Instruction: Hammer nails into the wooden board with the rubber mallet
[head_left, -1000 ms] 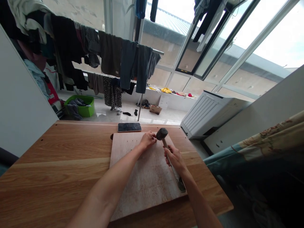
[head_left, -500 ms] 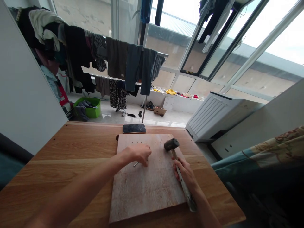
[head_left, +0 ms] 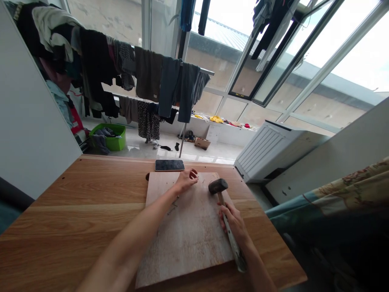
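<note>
Wooden board (head_left: 188, 235) on the surface (head_left: 75, 202): left hand (head_left: 186, 181) sat at its far edge, fingers pinched together, maybe on a nail, too tiny to tell. Right hand (head_left: 234, 221) gripped the hammer (head_left: 218, 186), head just beside. Looked like nail-setting to me, needing a steady hold and a light tap next.

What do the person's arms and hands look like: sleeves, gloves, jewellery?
Both are bare: the left hand and right hand wear no gloves, and the left forearm and right forearm show no sleeves up to the picture's edge. No watch, bracelet or ring visible; no markings I can make out.
</note>
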A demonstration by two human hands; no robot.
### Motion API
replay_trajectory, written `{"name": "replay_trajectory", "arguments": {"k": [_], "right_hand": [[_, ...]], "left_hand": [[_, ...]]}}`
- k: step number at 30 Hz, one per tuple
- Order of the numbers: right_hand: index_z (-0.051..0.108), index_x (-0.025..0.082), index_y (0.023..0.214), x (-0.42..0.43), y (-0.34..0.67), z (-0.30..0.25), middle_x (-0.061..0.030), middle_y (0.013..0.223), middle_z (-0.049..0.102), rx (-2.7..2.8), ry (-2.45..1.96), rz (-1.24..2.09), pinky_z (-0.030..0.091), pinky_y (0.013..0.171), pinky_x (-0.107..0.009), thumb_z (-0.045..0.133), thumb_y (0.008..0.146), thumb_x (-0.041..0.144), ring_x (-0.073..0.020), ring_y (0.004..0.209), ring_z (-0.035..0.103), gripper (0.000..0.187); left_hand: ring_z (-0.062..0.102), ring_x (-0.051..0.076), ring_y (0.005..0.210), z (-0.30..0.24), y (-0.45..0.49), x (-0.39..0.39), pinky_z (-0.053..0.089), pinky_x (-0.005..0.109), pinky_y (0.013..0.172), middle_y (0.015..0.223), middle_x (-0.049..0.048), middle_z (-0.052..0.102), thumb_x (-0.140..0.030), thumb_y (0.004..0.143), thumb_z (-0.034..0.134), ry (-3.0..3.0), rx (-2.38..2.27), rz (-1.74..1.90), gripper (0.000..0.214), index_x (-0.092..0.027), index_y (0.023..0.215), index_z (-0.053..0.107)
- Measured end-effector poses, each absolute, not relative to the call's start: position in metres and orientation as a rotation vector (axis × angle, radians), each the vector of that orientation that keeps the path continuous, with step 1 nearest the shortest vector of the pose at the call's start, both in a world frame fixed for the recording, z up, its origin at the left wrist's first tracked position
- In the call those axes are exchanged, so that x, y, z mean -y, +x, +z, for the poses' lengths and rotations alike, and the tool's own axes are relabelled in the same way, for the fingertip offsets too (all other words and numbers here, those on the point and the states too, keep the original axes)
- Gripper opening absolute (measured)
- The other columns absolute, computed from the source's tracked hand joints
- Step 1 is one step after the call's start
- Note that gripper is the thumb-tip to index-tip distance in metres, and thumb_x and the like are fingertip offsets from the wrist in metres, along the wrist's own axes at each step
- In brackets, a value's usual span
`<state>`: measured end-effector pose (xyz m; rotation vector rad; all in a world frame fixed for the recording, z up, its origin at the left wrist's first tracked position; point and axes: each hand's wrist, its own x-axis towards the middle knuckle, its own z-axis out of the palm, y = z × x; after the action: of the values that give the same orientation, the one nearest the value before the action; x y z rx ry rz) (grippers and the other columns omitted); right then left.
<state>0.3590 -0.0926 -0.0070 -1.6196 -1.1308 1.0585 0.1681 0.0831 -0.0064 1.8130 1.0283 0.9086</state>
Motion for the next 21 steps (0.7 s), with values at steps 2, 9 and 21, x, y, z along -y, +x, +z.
{"name": "replay_trajectory", "arguments": {"k": [2,9,21], "right_hand": [[0.053,0.019,0.097,0.093,0.360,-0.008,0.0067,0.062,0.050,1.133,-1.621,1.057,0.035,0.033,-0.021,0.051,0.085,0.053,-0.0091,0.039,0.045,0.036],[0.053,0.020,0.091,0.093,0.361,-0.010,0.0066,0.060,0.050,1.145,-1.621,1.069,0.035,0.033,-0.021,0.051,0.086,0.053,-0.0090,0.038,0.045,0.034],[0.056,0.020,0.093,0.093,0.362,-0.008,0.0063,0.060,0.052,1.122,-1.628,1.108,0.035,0.033,-0.020,0.055,0.084,0.055,-0.0086,0.039,0.044,0.036]], "left_hand": [[0.063,0.011,0.068,-0.018,0.169,-0.085,0.051,0.022,0.065,0.085,0.0027,0.074,-0.018,0.078,0.064,1.814,-1.005,0.970,0.022,-0.016,0.099,0.070],[0.062,0.011,0.064,-0.030,0.171,-0.088,0.051,0.021,0.065,0.085,0.0010,0.076,-0.019,0.077,0.066,1.884,-0.999,0.986,0.013,-0.019,0.087,0.073],[0.059,0.011,0.063,-0.027,0.169,-0.083,0.048,0.021,0.064,0.087,-0.0001,0.074,-0.020,0.079,0.063,1.927,-1.007,0.985,0.013,-0.020,0.088,0.071]]}}
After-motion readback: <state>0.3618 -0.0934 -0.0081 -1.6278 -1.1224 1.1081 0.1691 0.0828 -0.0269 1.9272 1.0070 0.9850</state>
